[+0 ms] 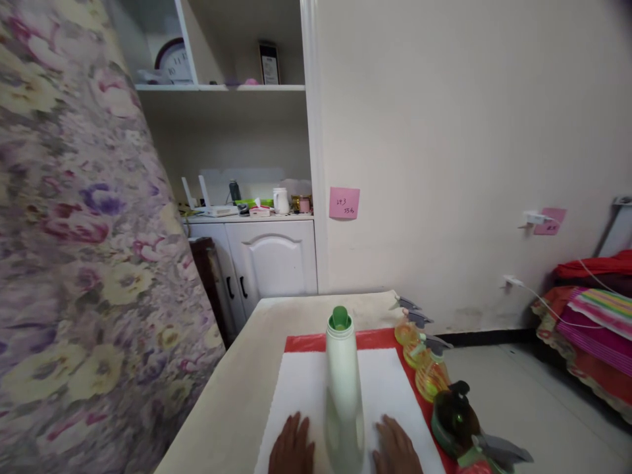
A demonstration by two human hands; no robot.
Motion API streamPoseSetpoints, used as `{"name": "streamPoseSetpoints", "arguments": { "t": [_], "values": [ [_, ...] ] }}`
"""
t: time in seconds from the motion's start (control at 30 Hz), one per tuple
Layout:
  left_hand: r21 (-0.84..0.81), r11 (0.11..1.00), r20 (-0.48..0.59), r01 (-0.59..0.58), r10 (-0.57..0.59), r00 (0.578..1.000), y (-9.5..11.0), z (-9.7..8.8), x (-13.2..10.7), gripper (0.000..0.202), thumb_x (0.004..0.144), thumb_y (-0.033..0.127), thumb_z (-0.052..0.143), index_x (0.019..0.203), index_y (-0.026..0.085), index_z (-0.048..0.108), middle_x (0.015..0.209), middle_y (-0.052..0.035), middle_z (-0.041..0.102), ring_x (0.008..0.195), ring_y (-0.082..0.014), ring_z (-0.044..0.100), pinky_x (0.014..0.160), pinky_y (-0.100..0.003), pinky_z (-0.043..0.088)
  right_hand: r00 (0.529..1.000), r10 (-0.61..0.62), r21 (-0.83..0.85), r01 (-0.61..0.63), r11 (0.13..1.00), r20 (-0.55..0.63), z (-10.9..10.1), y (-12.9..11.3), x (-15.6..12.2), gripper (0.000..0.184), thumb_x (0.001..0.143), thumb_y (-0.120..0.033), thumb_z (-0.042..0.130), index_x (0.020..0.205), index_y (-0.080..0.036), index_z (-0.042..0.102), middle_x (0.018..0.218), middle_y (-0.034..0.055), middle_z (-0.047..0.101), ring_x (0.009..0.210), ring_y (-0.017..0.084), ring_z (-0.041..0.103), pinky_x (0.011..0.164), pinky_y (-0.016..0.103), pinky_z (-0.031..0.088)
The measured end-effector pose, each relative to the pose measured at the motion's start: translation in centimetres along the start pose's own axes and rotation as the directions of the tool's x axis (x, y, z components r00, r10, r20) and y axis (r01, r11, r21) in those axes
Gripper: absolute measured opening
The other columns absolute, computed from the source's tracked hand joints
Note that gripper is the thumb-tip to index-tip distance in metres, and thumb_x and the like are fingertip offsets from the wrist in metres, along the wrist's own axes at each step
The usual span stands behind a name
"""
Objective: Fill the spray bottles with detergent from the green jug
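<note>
A tall pale green plastic bottle [343, 388] stands upright in the middle, with a darker green spout [340, 318] in its uncapped mouth. Under it lies a white sheet [299, 382] with a wavy edge, on top of a red sheet [306, 343]. My left hand [292, 444] rests flat on the white sheet to the left of the bottle, fingers pointing forward. On the other side, my right hand [396, 446] lies the same way, fingers spread a little. Neither hand touches the bottle or holds anything.
Along the table's right edge stand several spray bottles [430, 382], and a dark green rounded bottle [454, 421]. A cream cloth covers the table [232, 388]. A floral curtain [99, 263] hangs at left, a white cabinet [276, 257] stands behind, and a bed [592, 316] is at right.
</note>
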State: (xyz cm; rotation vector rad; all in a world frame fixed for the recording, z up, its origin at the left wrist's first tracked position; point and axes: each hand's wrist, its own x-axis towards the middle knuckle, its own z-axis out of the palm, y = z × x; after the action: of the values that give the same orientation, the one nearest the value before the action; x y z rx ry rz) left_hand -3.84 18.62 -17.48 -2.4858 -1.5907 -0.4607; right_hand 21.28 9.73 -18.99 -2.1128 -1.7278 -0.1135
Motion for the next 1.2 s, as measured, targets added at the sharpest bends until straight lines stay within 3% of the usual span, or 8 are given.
{"name": "streamPoseSetpoints", "arguments": {
  "t": [0.13,0.27,0.47,0.67,0.83,0.93,1.07,1.2],
  "values": [
    [-0.012,0.997,0.035,0.078,-0.078,0.996,0.1,-2.5,3.7,0.047,0.093,0.03,0.035,0.135,0.02,0.054,0.148,-0.0114,0.046,0.136,-0.0283,0.042,0.108,-0.047,0.042,0.993,0.063,0.04,-0.068,0.997,0.104,-3.2,-0.9,4.7,0.053,0.097,-0.037,0.028,0.142,-0.013,0.043,0.154,0.0095,0.037,0.143,0.023,0.031,0.118,0.041,0.029],
    [-0.061,0.994,0.118,0.093,-0.086,0.989,-0.1,-2.9,7.1,0.048,0.094,0.03,0.034,0.139,0.022,0.048,0.152,-0.0096,0.04,0.14,-0.0272,0.035,0.113,-0.048,0.034,0.986,0.095,0.033,-0.1,0.994,0.139,-3.5,-2.1,8.7,0.053,0.097,-0.033,0.025,0.144,-0.012,0.04,0.154,0.0103,0.035,0.144,0.026,0.027,0.118,0.046,0.026],
    [-0.082,0.995,0.115,0.056,-0.047,0.992,-0.5,-1.0,10.1,0.049,0.093,0.036,0.038,0.139,0.024,0.047,0.152,-0.0081,0.04,0.141,-0.0287,0.034,0.113,-0.049,0.033,0.98,0.118,0.007,-0.121,0.993,0.161,-2.3,-2.6,10.9,0.053,0.094,-0.035,0.032,0.142,-0.017,0.043,0.154,0.0098,0.035,0.143,0.029,0.028,0.117,0.051,0.025],
    [0.015,1.0,-0.072,0.009,-0.008,0.997,-1.8,2.6,9.6,0.048,0.091,0.042,0.044,0.137,0.031,0.049,0.149,-0.0055,0.045,0.137,-0.0318,0.042,0.108,-0.054,0.037,0.962,0.239,-0.087,-0.229,0.97,0.133,-2.0,-1.4,11.2,0.063,0.089,-0.051,0.04,0.144,-0.019,0.04,0.154,0.0097,0.033,0.143,0.032,0.028,0.116,0.056,0.024],
    [0.047,0.999,-0.117,0.019,-0.013,0.993,-1.7,3.0,9.8,0.048,0.09,0.043,0.045,0.135,0.029,0.053,0.145,-0.0076,0.05,0.134,-0.033,0.046,0.106,-0.055,0.04,0.959,0.252,-0.043,-0.248,0.968,0.133,-1.8,-1.0,11.7,0.062,0.09,-0.046,0.041,0.142,-0.012,0.043,0.152,0.0169,0.034,0.141,0.038,0.029,0.113,0.061,0.026],
    [-0.02,1.0,-0.017,0.013,-0.013,1.0,-1.0,1.9,11.2,0.047,0.092,0.037,0.04,0.137,0.026,0.05,0.147,-0.0081,0.047,0.136,-0.0317,0.043,0.108,-0.055,0.037,0.972,0.178,0.026,-0.184,0.983,0.154,-1.8,-1.4,12.6,0.058,0.093,-0.036,0.033,0.144,-0.008,0.039,0.154,0.0172,0.032,0.143,0.037,0.025,0.114,0.06,0.025],
    [-0.178,0.974,0.133,-0.14,0.165,0.977,-0.2,0.5,13.6,0.049,0.094,0.025,0.034,0.143,0.029,0.041,0.152,-0.0036,0.04,0.14,-0.0251,0.038,0.112,-0.048,0.035,0.985,-0.042,0.116,0.023,0.993,0.165,-1.4,-1.8,14.1,0.052,0.096,-0.033,0.031,0.147,-0.022,0.034,0.155,0.0042,0.031,0.144,0.023,0.028,0.118,0.044,0.026],
    [-0.206,0.956,0.155,-0.206,0.24,0.958,-0.5,0.6,14.6,0.047,0.094,0.027,0.038,0.14,0.037,0.043,0.15,0.0012,0.043,0.139,-0.0243,0.039,0.112,-0.049,0.034,0.982,-0.092,0.13,0.071,0.989,0.166,-0.9,-1.7,14.8,0.049,0.092,-0.029,0.04,0.142,-0.031,0.043,0.151,0.0015,0.041,0.14,0.025,0.037,0.116,0.048,0.031]
  ]
}}
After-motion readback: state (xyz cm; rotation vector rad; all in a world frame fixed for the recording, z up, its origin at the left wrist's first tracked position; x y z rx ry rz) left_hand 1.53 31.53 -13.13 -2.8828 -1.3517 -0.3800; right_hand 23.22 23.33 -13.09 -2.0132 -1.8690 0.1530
